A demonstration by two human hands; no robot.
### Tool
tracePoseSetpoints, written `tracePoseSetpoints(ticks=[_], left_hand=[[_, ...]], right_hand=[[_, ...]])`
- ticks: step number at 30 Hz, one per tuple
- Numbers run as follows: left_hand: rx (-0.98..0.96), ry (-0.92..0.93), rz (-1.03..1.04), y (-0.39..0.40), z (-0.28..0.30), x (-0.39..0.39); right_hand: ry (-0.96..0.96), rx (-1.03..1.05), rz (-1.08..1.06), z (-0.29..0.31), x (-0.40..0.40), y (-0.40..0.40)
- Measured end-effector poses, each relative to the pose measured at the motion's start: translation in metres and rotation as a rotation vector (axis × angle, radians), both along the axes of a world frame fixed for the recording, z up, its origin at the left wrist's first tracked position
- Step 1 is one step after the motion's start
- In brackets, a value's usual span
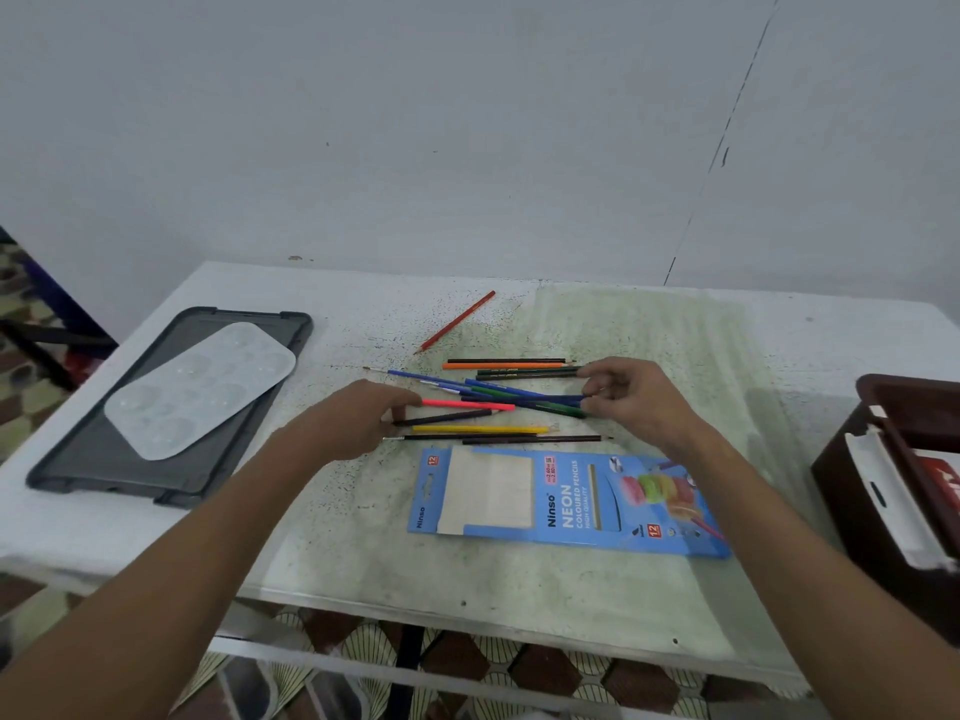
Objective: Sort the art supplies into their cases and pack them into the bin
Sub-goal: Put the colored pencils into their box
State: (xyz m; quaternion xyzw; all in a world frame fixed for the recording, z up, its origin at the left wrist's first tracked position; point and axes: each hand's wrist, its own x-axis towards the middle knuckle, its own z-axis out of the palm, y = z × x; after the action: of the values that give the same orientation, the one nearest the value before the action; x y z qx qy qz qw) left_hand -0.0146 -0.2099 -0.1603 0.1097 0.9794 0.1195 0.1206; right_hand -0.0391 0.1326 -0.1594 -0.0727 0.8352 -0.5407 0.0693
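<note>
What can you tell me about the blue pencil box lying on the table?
The pencil box is a flat blue cardboard sleeve lying face up near the table's front edge, its long side roughly along that edge. It reads "Ninso NEON coloured pencils", carries a "12" badge, has a pale window panel toward its left end and a colourful picture toward its right. It looks flattened and empty. The loose pencils lie just beyond it; neither of the hands touches it.

Illumination even, diffuse, moderately bright; source not visible. The speckled green-white tabletop [597, 574] shows soft, faint shadows beneath both forearms. No glare. Wide-angle bowing curves the tabletop's edges; corners around it appear soft, slightly blurred.
</note>
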Motion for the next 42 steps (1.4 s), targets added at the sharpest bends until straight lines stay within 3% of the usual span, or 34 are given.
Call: tracePoseSetpoints(ticks=[5,8,11,15,20,22,25,27,31,36,40,42], left_hand=[[0.116,-0.014,0.046,-0.012,0.018,0.013],[0.356,0.003,0.228,-0.015,0.029,0.017],[0.551,-0.132,0.429,-0.006,0.031,0.022],[0.788,-0.288,0.656,0.021,0.025,0.023],[1.009,-0.336,0.724,0.037,0.022,0.012],[0.894,-0.250,0.649,0.036,0.021,0.007],[0.348,0.042,0.335,0.027,0.016,-0.003],[0.153,0.094,0.131,0.024,0.012,-0.010],[0.060,0.009,0.011,0.021,0.004,-0.019],[0.215,0.137,0.023,0.008,-0.001,-0.019],[0.001,0.010,-0.048,-0.020,-0.003,-0.018],[-0.029,0.002,-0.054,-0.026,-0.008,-0.016]], right_hand=[[-0.073,-0.415,-0.098,0.011,0.002,0.007],[-0.038,-0.653,-0.188,0.027,0.001,0.008],[0.051,-0.810,-0.225,0.052,0.000,0.009],[0.217,-0.790,-0.250,0.080,-0.002,0.013],[0.265,-0.742,-0.297,0.077,-0.006,0.021],[0.216,-0.765,-0.354,0.067,-0.004,0.025],[0.096,-0.789,-0.418,0.050,0.001,0.027],[0.008,-0.787,-0.441,0.035,0.004,0.027],[-0.134,-0.777,-0.451,0.008,0.012,0.024],[-0.219,-0.711,-0.364,-0.002,0.025,0.028],[-0.235,-0.557,-0.262,-0.013,0.038,0.030],[-0.201,-0.385,-0.172,-0.015,0.043,0.029]])
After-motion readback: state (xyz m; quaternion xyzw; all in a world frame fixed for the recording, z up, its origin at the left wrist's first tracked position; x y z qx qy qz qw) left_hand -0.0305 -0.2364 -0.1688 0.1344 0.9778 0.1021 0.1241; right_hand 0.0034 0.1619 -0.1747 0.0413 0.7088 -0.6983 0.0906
